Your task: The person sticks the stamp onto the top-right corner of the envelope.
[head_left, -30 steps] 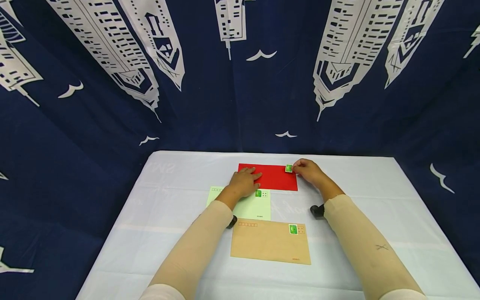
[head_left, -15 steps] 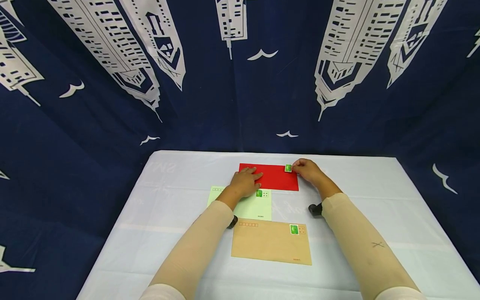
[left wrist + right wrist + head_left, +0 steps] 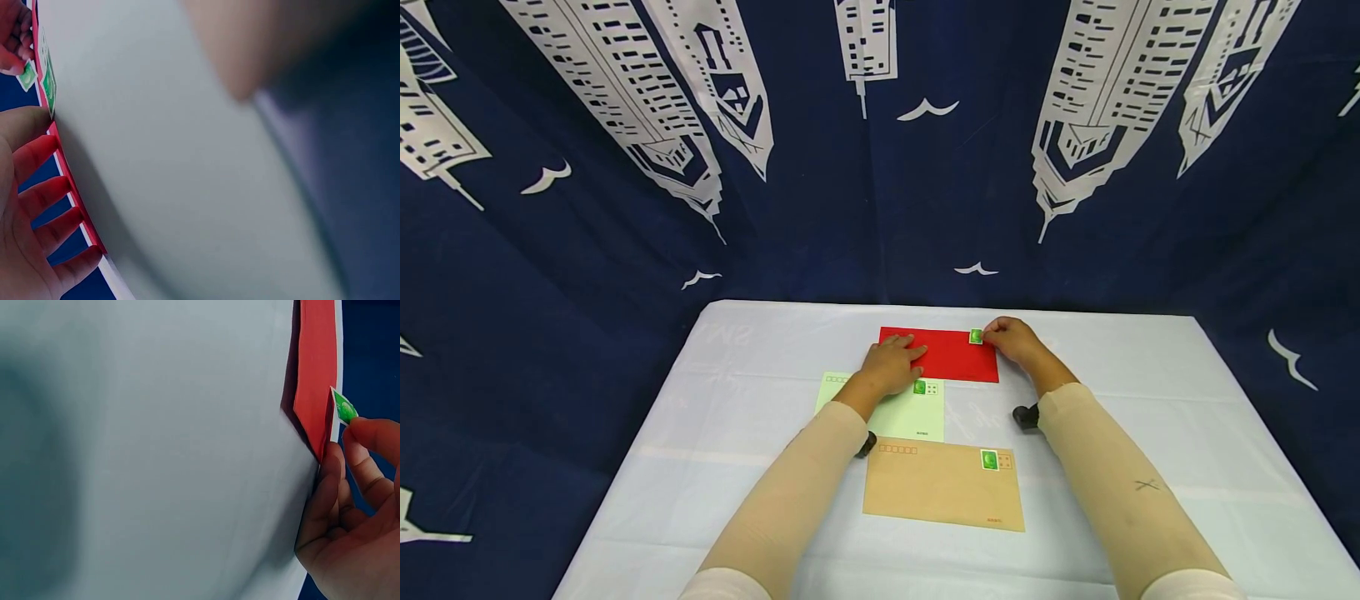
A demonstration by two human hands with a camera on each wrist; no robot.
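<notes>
A red envelope (image 3: 958, 360) lies near the far edge of the table. My left hand (image 3: 889, 367) rests on its left part, fingers spread; in the left wrist view the fingertips (image 3: 65, 184) touch the red paper. Between thumb and forefinger my right hand (image 3: 1015, 340) pinches a small green stamp (image 3: 345, 409) by its edge. The stamp is tilted at the envelope's upper right corner, one side seeming to meet the red paper. The other right fingers curl beside the envelope's right edge. My left hand and wrist cover part of a pale green envelope (image 3: 910, 421).
A tan envelope (image 3: 940, 492) lies nearest me, with a green stamp (image 3: 989, 460) at its upper right. Another green stamp (image 3: 919, 387) is on the pale green envelope. All lie on a white-covered table (image 3: 737, 500). A dark blue patterned curtain (image 3: 880, 208) hangs behind.
My right forearm has shifted slightly left, while the pinched stamp stays at nearly the same spot over the red envelope's corner. The left hand has stayed in place.
</notes>
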